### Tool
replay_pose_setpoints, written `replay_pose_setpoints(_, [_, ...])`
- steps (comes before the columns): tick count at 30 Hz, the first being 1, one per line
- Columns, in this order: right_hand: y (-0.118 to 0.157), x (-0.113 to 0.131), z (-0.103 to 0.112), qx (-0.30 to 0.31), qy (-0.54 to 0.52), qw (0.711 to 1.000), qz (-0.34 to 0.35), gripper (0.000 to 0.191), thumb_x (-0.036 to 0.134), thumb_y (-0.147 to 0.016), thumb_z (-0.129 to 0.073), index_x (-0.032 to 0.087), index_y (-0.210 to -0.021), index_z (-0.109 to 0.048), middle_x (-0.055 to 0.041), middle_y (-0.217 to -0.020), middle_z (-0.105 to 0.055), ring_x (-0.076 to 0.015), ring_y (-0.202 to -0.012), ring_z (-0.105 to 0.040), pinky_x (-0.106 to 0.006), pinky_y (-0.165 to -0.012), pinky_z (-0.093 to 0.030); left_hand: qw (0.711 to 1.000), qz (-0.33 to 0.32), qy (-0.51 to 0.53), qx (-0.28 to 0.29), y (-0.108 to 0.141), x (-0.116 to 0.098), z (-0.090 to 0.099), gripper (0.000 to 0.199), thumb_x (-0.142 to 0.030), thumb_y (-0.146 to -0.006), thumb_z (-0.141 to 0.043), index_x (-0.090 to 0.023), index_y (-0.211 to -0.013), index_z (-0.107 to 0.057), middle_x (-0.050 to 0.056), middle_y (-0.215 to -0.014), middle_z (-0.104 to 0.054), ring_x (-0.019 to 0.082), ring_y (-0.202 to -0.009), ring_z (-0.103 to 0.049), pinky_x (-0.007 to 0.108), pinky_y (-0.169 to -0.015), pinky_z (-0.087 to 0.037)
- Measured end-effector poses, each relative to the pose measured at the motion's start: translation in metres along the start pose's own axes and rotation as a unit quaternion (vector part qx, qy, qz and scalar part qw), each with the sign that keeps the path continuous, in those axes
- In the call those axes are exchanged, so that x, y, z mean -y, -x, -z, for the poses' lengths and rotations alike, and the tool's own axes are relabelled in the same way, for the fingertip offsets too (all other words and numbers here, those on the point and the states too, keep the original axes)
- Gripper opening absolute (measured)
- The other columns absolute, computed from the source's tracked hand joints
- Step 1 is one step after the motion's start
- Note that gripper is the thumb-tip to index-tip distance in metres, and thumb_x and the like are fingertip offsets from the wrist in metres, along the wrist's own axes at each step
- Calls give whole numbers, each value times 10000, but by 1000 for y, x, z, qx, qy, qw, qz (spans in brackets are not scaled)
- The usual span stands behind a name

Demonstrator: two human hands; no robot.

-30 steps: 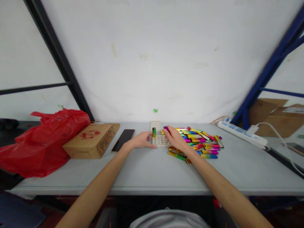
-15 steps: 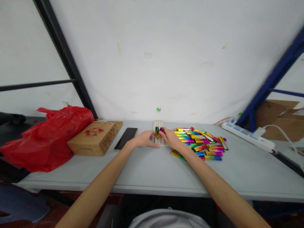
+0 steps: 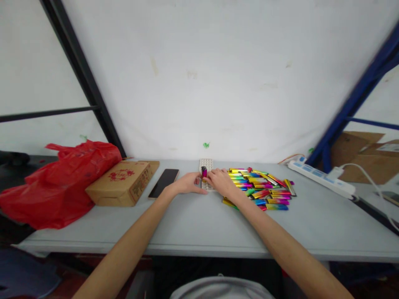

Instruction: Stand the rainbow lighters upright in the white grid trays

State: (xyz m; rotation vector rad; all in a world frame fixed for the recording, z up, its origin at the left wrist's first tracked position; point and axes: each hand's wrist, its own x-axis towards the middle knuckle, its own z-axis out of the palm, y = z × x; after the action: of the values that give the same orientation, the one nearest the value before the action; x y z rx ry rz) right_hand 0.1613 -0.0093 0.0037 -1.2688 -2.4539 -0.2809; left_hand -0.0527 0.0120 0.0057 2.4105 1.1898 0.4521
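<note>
A pale tray with rows of small holes (image 3: 206,163) lies on the table near the wall. Upright over it stands a purple and gold lighter (image 3: 204,173). My right hand (image 3: 220,180) has its fingertips closed on the lower part of this lighter, from the right. At the tray's left side my left hand (image 3: 189,183) is open, thumb and fingers apart and curved around the near-left edge. Just right of my right hand lies a spread of shiny multicoloured lighters (image 3: 264,189), partly covered by my right wrist.
Left of my hands is a black phone (image 3: 164,183), then a cardboard box (image 3: 123,182) and a red plastic bag (image 3: 65,182). A white power strip (image 3: 322,178) with a plugged-in cable lies at the right.
The purple lighter, earlier tilted in my right hand beside a dark green one, now stands upright at the left hand. The green one no longer shows. The view has shifted slightly.
</note>
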Motion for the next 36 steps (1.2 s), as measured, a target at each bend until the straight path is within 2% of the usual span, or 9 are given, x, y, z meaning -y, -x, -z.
replay_pose_setpoints(4, [7,-13,10,7,-36,999,-5,329,423,-1070,-455,191,-1010,-681,-97,-981,-718,-225,-966,-641,-325,-848,-390,1000,9,2,6,0,-3,2,690,-721,-605,-789,-189,-1009,-617,25,-892,-646,209,-778,-590,289,-678,-413])
replay_pose_setpoints(9, [31,-73,28,-20,-56,995,-74,244,274,-1052,-489,184,-1046,-716,-113,-1025,-716,-220,-983,-641,-316,-879,-424,1000,21,-3,18,0,-7,4,680,-719,-619,-775,-187,-1006,-603,28,-888,-636,214,-769,-585,290,-650,-405])
replay_pose_setpoints(12, [45,-109,33,-3,-79,992,-94,161,246,-978,-614,169,-1051,-735,-111,-1054,-705,-220,-994,-644,-316,-916,-446,1000,21,-1,18,0,-7,5,668,-709,-619,-782,-190,-998,-602,30,-905,-639,211,-777,-588,286,-652,-406])
replay_pose_setpoints(15, [51,-127,33,18,-93,990,-100,192,272,-941,-668,163,-1080,-741,-110,-1066,-699,-227,-990,-645,-330,-937,-460,999,26,3,19,0,-6,5,677,-711,-614,-787,-193,-1011,-606,27,-904,-638,210,-777,-591,285,-655,-410])
replay_pose_setpoints(17, [51,-131,30,17,-90,990,-104,230,263,-941,-657,166,-1135,-732,-114,-1086,-692,-234,-997,-643,-345,-952,-463,999,26,6,22,0,-6,5,689,-715,-617,-784,-189,-1024,-605,26,-898,-632,212,-772,-590,287,-653,-413])
replay_pose_setpoints(22, [49,-131,25,-37,-38,989,-139,336,241,-956,-619,169,-1276,-686,-161,-1231,-650,-278,-1149,-592,-380,-1006,-445,999,25,2,23,0,-7,5,684,-706,-625,-785,-183,-1024,-598,24,-883,-623,208,-759,-576,288,-651,-413])
replay_pose_setpoints(27, [47,-132,25,41,-49,986,-155,270,227,-993,-545,174,-1151,-757,-129,-1156,-708,-231,-1080,-636,-317,-998,-437,999,29,-2,21,1,-8,6,671,-704,-622,-783,-184,-1004,-601,19,-877,-618,202,-750,-567,285,-645,-405])
replay_pose_setpoints(36, [47,-126,33,63,-29,987,-145,273,274,-1020,-535,149,-1115,-759,-141,-1087,-724,-226,-1035,-653,-285,-962,-440,1000,24,2,19,1,-9,7,665,-709,-616,-777,-189,-996,-611,16,-872,-621,201,-746,-569,280,-638,-400])
